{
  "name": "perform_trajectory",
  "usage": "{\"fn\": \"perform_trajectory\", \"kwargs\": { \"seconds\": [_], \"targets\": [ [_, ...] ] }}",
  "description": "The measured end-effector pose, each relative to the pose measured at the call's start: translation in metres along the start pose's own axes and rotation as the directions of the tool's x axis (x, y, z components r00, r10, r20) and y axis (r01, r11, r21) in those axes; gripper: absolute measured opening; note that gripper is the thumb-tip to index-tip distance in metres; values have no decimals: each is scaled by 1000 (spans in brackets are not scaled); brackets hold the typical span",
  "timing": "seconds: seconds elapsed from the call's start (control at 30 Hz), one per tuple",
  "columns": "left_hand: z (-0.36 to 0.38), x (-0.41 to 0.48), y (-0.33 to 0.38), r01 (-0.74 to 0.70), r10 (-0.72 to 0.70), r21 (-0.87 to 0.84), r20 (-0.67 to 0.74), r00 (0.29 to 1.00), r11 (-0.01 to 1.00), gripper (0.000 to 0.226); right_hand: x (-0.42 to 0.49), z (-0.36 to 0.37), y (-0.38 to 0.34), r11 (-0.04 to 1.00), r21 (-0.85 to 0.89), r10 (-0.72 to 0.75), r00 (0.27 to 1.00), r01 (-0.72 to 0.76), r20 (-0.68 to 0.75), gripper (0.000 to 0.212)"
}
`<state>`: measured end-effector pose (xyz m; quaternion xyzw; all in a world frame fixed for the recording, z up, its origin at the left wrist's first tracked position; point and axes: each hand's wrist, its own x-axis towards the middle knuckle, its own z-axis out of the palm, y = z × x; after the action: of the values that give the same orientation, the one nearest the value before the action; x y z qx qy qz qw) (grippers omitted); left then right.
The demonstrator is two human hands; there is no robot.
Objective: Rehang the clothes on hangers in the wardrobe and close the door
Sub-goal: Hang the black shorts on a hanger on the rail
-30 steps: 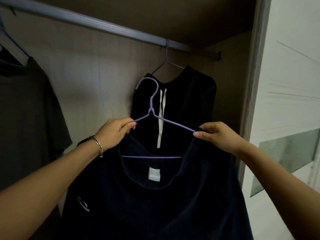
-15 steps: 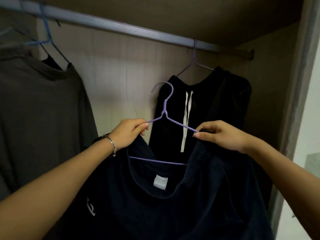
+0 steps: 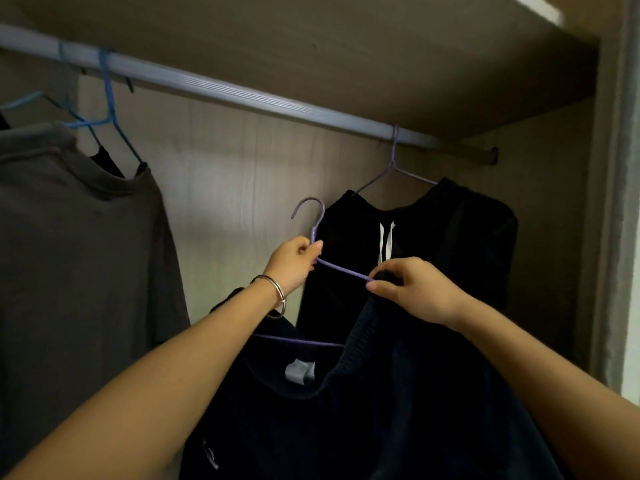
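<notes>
A dark navy sweater (image 3: 381,420) with a grey neck label hangs on a purple wire hanger (image 3: 341,270) that I hold up inside the wardrobe. My left hand (image 3: 292,263), with a metal bangle on the wrist, grips the hanger just below its hook. My right hand (image 3: 412,289) pinches the sweater's ribbed collar at the hanger's right arm. The hook is free in the air, well below the grey rail (image 3: 242,95).
Black trousers (image 3: 433,244) with white drawstrings hang on a purple hanger at the rail's right end. At the left, a grey t-shirt (image 3: 76,254) hangs on blue hangers (image 3: 110,109). The wardrobe's right frame (image 3: 613,202) stands close by.
The view has swung left and upward. My left hand has slid from the hanger's left arm up to its neck, and the hanger has risen a little.
</notes>
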<state>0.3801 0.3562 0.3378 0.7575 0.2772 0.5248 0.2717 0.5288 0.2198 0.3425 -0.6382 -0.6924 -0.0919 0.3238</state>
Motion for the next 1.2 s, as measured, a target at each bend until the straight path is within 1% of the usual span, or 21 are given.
{"fn": "perform_trajectory", "kwargs": {
  "seconds": [0.07, 0.13, 0.2, 0.33, 0.4, 0.43, 0.5, 0.6, 0.67, 0.73, 0.77, 0.8, 0.83, 0.87, 0.9, 0.93, 0.97, 1.03, 1.1, 1.2],
  "targets": [
    [-3, 9, -2, 12, -13, -61, -15, 1000, 998, 33, 3, -7, -4, 1000, 9, 20, 997, -20, 77, 33],
    [-6, 19, -1, 18, -21, -110, -26, 999, 994, 33, 4, -20, 0, 997, 24, 74, 981, -80, 176, 47],
    [-7, 30, 0, 25, -30, -154, -30, 999, 988, 31, 5, -28, 8, 994, 23, 102, 973, -109, 205, 48],
    [-1, 54, 10, 4, -16, -166, -72, 997, 986, 33, 6, -27, 17, 997, 16, 69, 987, -72, 143, 32],
    [3, 67, 19, 3, -21, -174, -102, 995, 985, 35, 9, -26, 15, 995, 66, 66, 991, -74, 119, 28],
    [5, 75, 25, -1, -19, -167, -119, 993, 986, 36, 13, -26, 14, 991, 106, 67, 994, -76, 86, 26],
    [10, 92, 38, -16, -7, -162, -139, 990, 987, 36, 23, -28, 13, 981, 187, 63, 998, -57, -27, 27],
    [20, 120, 61, -13, -7, -124, -161, 987, 992, 30, 40, -40, 12, 972, 233, 76, 984, -37, -158, 26],
    [27, 136, 75, -4, -4, -44, -184, 983, 999, 33, 48, -51, 13, 952, 303, 104, 970, -33, -221, 22],
    [34, 142, 89, 10, -8, 6, -202, 979, 1000, 44, 51, -66, 10, 926, 377, 143, 954, -35, -262, 20],
    [37, 144, 95, 16, -22, -28, -203, 979, 999, 53, 51, -73, 8, 916, 398, 162, 948, -42, -273, 18],
    [42, 147, 100, 32, -58, -132, -195, 979, 991, 59, 52, -81, 6, 908, 415, 179, 944, -51, -276, 17],
    [46, 148, 106, 49, -104, -286, -178, 979, 957, 57, 53, -88, 4, 900, 431, 198, 944, -67, -265, 17],
    [49, 151, 111, 60, -130, -441, -130, 983, 895, 47, 55, -95, 1, 890, 448, 219, 943, -88, -250, 19],
    [52, 154, 116, 66, -130, -549, -78, 989, 833, 31, 60, -100, -2, 884, 455, 237, 942, -108, -236, 19],
    [54, 160, 119, 74, -127, -595, -47, 991, 800, 16, 66, -104, -4, 885, 449, 252, 940, -128, -229, 18],
    [54, 165, 121, 83, -126, -610, -27, 992, 788, 8, 73, -106, -6, 888, 435, 269, 936, -149, -227, 19],
    [53, 175, 118, 109, -145, -625, -8, 989, 773, 4, 89, -107, -8, 892, 410, 299, 929, -191, -217, 24],
    [49, 182, 110, 139, -181, -645, 1, 983, 752, 11, 102, -106, -9, 898, 385, 310, 928, -216, -204, 30],
    [47, 183, 102, 195, -204, -689, 70, 977, 698, 24, 111, -104, -5, 893, 382, 325, 929, -240, -177, 35]
  ]
}}
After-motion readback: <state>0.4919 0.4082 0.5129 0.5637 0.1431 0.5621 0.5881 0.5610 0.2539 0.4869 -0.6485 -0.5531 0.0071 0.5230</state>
